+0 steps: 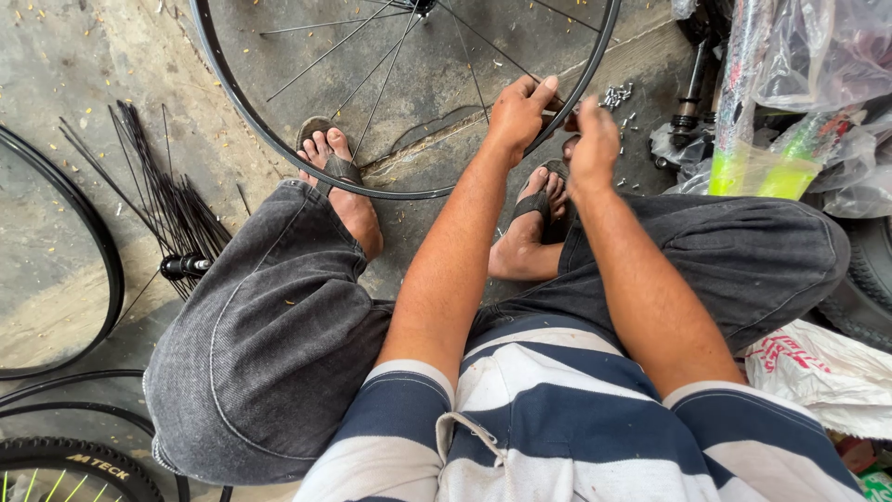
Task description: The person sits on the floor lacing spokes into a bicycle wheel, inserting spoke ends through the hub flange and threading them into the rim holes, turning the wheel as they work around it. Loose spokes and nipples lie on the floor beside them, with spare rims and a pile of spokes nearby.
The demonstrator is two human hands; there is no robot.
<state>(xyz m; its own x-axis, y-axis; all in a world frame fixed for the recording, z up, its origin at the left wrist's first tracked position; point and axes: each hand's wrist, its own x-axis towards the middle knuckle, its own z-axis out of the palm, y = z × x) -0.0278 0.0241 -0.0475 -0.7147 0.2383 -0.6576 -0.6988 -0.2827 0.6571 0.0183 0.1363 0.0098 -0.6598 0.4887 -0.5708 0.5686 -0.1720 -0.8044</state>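
Down on the grey floor [84,74], a person sits with a big black wheel rim [279,149] lying flat by their feet. Thin spokes [372,65] cross the rim. From the head view, the left hand [520,112] has its fingers curled over the near edge of the rim and pinches it. The right hand [595,139] is just beside it, fingers bent close together at the rim; I cannot tell if it holds something small. Tiny silver metal bits [617,95] lie on the floor near both hands.

To the left, a bunch of loose black spokes [167,195] lies spread out. At the top right, clear plastic bags [818,56] wrap bike parts, one bright yellow-green [753,172]. A white bag with red marks [818,367] lies low on the right.
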